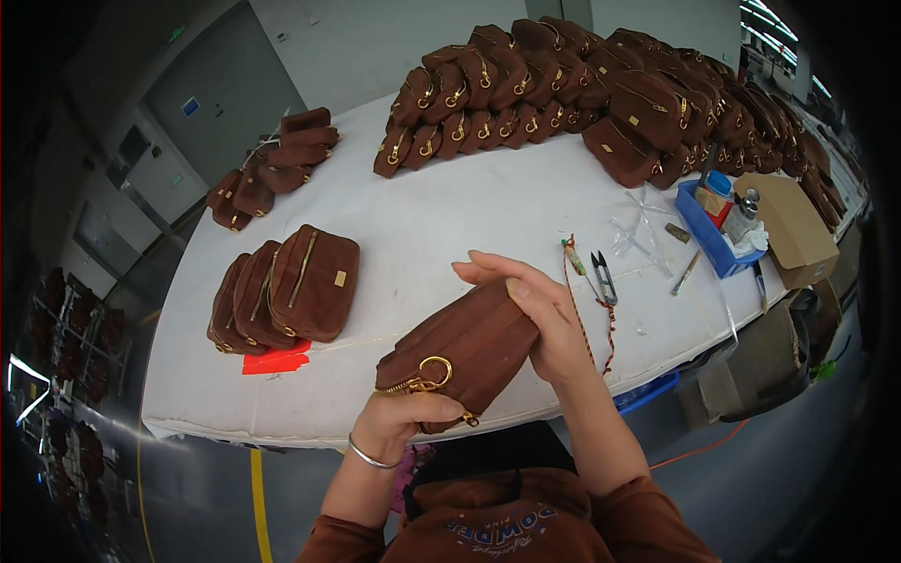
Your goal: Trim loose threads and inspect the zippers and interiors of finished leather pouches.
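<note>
While you held the brown suede pouch (462, 349) over the near edge of the white table (450, 216), a red tag (275, 359) lay flat on the cloth just in front of the three finished pouches (284, 289) standing side by side at your left. A tan cardboard box (793, 228) sat at the far right, touching a blue plastic bin (706, 231) filled with small tools and a metal can. On the grey door (216, 94) behind the table hung a small blue square sign (190, 106), with a green sign above it near the ceiling.

Your left hand (408, 418) gripped the pouch's lower end from beneath, thumb curled over the zipper end next to the gold ring pull (435, 371); a silver bangle (369, 458) circled that wrist. Your right hand (535, 310) wrapped the upper end, fingers pressed together along the top, thumb against the side.

Thread snips (603, 277) and a red-and-yellow braided cord (591, 310) rested just right of your right hand. A large heap of pouches (601, 89) covered the far side of the table, and a smaller stack (272, 164) sat at the far left corner. Beyond stood grey walls and a concrete floor with a yellow line (257, 507).
</note>
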`<state>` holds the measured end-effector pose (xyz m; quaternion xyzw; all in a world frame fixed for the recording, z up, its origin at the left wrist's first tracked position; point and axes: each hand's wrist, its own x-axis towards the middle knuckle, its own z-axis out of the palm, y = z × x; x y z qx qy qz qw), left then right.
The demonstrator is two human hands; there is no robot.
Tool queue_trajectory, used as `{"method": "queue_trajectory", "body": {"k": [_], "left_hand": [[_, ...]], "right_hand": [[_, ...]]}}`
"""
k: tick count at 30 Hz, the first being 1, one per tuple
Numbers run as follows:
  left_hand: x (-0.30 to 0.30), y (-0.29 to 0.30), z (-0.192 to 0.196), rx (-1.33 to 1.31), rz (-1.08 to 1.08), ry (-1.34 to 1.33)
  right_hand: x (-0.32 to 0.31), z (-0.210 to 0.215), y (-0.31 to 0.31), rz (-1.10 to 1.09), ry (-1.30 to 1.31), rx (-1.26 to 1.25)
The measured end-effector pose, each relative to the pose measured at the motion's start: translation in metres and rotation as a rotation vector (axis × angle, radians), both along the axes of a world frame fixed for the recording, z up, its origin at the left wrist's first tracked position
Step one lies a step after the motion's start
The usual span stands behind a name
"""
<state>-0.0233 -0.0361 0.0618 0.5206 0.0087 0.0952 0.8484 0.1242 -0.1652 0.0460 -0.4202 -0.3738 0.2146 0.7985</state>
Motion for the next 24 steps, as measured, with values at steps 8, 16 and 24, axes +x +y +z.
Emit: {"method": "queue_trajectory", "body": {"k": [8,16,24], "left_hand": [[0.005,0.012,-0.008,-0.303,0.099,0.001],[0.010,0.023,-0.030,-0.536,0.047,-0.152],[0.022,0.037,-0.039,-0.736,0.044,-0.140]], "right_hand": [[-0.008,-0.044,0.021,0.045,0.161,-0.056],[-0.023,-0.052,0.021,0.007,0.277,-0.173],[-0.030,-0.064,0.015,-0.023,0.088,-0.196]]}}
